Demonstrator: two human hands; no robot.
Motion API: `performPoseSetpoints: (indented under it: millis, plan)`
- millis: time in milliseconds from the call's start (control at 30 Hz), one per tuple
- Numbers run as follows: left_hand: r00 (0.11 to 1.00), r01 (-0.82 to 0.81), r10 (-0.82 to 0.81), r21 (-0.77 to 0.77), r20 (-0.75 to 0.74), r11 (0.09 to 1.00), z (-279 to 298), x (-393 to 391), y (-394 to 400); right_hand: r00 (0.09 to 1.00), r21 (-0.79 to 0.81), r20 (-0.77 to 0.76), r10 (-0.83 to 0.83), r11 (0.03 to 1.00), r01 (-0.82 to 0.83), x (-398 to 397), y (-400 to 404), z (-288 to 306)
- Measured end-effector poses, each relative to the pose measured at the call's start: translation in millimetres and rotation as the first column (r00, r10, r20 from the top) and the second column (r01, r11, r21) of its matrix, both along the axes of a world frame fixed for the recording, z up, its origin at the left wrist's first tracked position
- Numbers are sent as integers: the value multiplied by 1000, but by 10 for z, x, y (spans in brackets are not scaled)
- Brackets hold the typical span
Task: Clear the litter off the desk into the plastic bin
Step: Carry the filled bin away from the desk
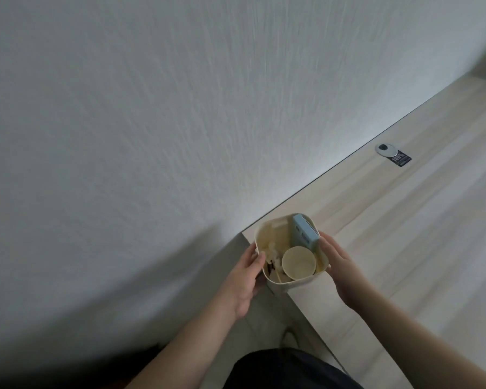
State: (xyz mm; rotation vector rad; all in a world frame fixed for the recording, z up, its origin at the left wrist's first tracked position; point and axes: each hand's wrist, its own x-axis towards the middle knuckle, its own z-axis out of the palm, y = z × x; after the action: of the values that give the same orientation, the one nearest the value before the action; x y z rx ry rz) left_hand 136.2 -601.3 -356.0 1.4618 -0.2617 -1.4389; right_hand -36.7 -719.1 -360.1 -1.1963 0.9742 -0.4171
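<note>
The fingers (260,259) of the left hand (246,279) curl around the left wall of the plastic bin (281,284), with the thumb resting on the rim. The fingers (327,248) of the right hand (338,265) lie flat and close together against the right wall, so the bin is pressed between the two palms. Both hands are equally near to it, one on each side.

The bin sits at the near left corner of the tabletop (404,234), and its front part seems to hang a little over the edge; whether it rests on the wood or is already lifted cannot be told. Inside it stands a paper cup (298,262), mouth up, and behind the cup a light blue box (305,233) leans upright against the right wall. Some small scraps (272,265) and a thin stick lie at the left side.

The tabletop stretches away to the right along the wall (180,108). On it only a round cable grommet (387,149) and a small black label (401,159) are seen, so the clearing seems nearly finished. Any coming move of the bin would probably go left and down, away from the corner.
</note>
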Motion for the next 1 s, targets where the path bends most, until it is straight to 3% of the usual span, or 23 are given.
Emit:
performPoseSetpoints:
  millis: [533,700,1000]
  plan:
    - [1000,-31,31,38,3,999,-466,173,-694,997,24,-49,-66,997,67,304,-797,-418]
    - [989,6,-21,102,145,995,-503,192,-929,997,22,-68,-40,999,41,403,-1089,-477]
    - [946,-106,85,52,313,993,-519,118,-1088,990,-19,-132,46,999,-48,656,-1484,-479]
